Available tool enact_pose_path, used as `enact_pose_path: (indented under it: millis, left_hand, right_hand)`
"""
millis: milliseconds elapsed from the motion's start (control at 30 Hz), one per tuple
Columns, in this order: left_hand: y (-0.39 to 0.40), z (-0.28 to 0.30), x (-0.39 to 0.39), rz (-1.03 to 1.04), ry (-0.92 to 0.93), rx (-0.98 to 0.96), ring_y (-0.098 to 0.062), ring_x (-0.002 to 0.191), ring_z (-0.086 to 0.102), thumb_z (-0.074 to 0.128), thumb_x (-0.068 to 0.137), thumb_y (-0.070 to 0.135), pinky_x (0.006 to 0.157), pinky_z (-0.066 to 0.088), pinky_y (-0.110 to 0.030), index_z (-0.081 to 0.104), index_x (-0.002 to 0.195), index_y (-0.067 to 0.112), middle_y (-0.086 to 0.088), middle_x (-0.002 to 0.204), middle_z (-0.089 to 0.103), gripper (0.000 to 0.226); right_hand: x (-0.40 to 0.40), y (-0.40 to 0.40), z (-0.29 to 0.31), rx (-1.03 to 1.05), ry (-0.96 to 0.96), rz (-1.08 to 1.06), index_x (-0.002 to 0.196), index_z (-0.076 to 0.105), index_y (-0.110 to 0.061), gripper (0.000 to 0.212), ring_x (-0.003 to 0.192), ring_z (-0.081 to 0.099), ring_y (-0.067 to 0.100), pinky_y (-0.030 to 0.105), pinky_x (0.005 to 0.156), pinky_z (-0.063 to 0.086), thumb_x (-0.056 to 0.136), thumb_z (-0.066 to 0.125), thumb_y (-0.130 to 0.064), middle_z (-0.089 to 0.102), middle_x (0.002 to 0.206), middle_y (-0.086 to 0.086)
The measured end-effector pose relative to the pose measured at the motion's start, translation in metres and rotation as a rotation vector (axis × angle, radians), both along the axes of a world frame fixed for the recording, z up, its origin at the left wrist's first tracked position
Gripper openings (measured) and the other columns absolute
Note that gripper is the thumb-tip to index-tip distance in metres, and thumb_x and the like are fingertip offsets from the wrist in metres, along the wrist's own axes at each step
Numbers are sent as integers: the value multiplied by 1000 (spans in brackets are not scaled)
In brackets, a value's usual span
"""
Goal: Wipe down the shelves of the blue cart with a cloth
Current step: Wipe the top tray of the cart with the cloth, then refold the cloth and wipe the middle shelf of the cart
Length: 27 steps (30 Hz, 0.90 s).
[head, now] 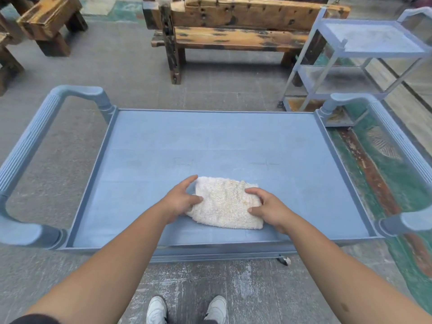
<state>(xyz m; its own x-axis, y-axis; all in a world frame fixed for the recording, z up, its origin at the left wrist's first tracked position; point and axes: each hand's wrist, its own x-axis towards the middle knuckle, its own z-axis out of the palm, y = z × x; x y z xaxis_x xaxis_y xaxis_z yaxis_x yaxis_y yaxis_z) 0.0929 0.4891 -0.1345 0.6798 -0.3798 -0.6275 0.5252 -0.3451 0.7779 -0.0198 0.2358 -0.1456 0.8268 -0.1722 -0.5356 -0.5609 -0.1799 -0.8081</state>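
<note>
The blue cart (210, 141) stands right in front of me, its flat top shelf ringed by a low rim, with a handle at each end. A folded white terry cloth (225, 203) lies on the near middle of that shelf. My left hand (181, 198) rests on the cloth's left edge, fingers spread and curled over it. My right hand (264, 205) grips the cloth's right edge, thumb and fingers pinching the fabric. The lower shelves are hidden under the top one.
A second blue three-shelf cart (364, 57) stands at the far right. A worn wooden bench (233, 29) sits straight beyond my cart, more wooden blocks (46, 22) at the far left. Grey concrete floor, with a green painted strip (397, 183) on the right.
</note>
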Motion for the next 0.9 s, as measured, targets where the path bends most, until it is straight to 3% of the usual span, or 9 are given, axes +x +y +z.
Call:
enact_pose_path:
  millis: [100, 200, 300, 367, 500, 600, 700, 767, 900]
  left_hand:
    - [0, -1, -7, -82, -42, -39, -21, 77, 55, 56, 89, -7, 71, 43, -30, 62, 123, 27, -9, 91, 61, 49]
    - [-1, -3, -15, -77, -149, -18, -1, 57, 53, 50, 88, -12, 55, 41, -15, 64, 120, 22, 2, 80, 54, 48]
    - [2, -6, -17, -167, -202, 75, -10, 92, 61, 59, 85, -8, 68, 46, -13, 50, 139, 18, -2, 116, 61, 60]
    - [2, -5, -21, -257, -319, 226, -16, 101, 57, 65, 84, 1, 69, 44, -12, 43, 145, 20, -2, 126, 56, 67]
    - [2, -3, -29, -378, -576, 414, -24, 118, 53, 63, 89, 11, 87, 35, -18, 42, 143, 17, -7, 133, 54, 58]
    - [14, 6, -33, -444, -740, 475, -30, 108, 56, 60, 89, 13, 83, 39, -27, 57, 124, 14, -14, 115, 60, 35]
    - [37, 22, -40, -377, -797, 421, -22, 102, 52, 66, 84, 15, 86, 40, -26, 66, 104, 18, -9, 105, 53, 20]
    - [54, 34, -43, -232, -703, 258, -12, 105, 52, 74, 79, 11, 86, 37, -13, 65, 85, 20, -2, 110, 53, 13]
    - [93, 62, -66, -21, -402, -97, -8, 63, 53, 76, 71, 19, 56, 40, -16, 56, 74, 17, 11, 69, 61, 20]
  right_hand:
    - [0, -2, -2, -41, 20, 53, 125, 54, -32, 58, 114, 58, 22, 41, 102, 48, 82, 69, 4, 56, 132, 7]
    - [-3, -4, 0, -130, 34, 111, 137, 47, -31, 71, 113, 57, 19, 38, 98, 50, 80, 71, 3, 50, 139, 4]
    - [-4, -5, 4, -343, 57, 233, 147, 35, -24, 77, 110, 54, 17, 23, 83, 46, 83, 71, -2, 41, 147, 3]
    - [-4, -3, 6, -518, 39, 307, 148, 33, -17, 76, 119, 52, 22, 21, 83, 40, 84, 71, -6, 45, 145, 7]
    - [-5, 5, 14, -701, -65, 294, 131, 52, -13, 50, 108, 58, 28, 25, 75, 39, 83, 66, -9, 63, 118, 11]
    - [-9, 10, 26, -714, -128, 244, 104, 64, -19, 24, 95, 60, 25, 27, 69, 38, 81, 70, -12, 62, 97, 5]
    - [-19, 17, 43, -581, -199, 196, 94, 67, -21, 21, 104, 52, 13, 11, 74, 34, 78, 75, -10, 50, 108, -1]
    - [-29, 24, 56, -342, -211, 123, 95, 68, -15, 20, 110, 52, 9, 14, 84, 36, 78, 76, -7, 53, 116, -6]
    - [-58, 63, 78, 93, -257, -55, 91, 63, -14, 18, 73, 54, 15, 30, 66, 41, 84, 68, 2, 61, 76, -3]
